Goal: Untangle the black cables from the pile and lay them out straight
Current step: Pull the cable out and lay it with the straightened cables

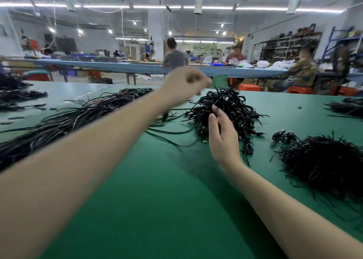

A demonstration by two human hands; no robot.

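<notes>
A tangled pile of black cables (pixel 231 105) sits on the green table (pixel 149 190) at centre. My right hand (pixel 222 135) reaches its near side with loosely straight fingers, the fingertips touching the strands. My left hand (pixel 182 85) is raised above the table just left of the pile, motion-blurred, with curled fingers. A blurred black cable (pixel 166 116) hangs below it, apparently pinched. To the left lies a long bundle of straightened black cables (pixel 68 121), fanned along the table.
A second heap of black cables (pixel 324 166) lies at the right, with a small coiled cable (pixel 284 137) beside it. More cable heaps sit at the far left (pixel 17 95) and far right (pixel 347 107). Seated people work at a long bench (pixel 117 66) behind.
</notes>
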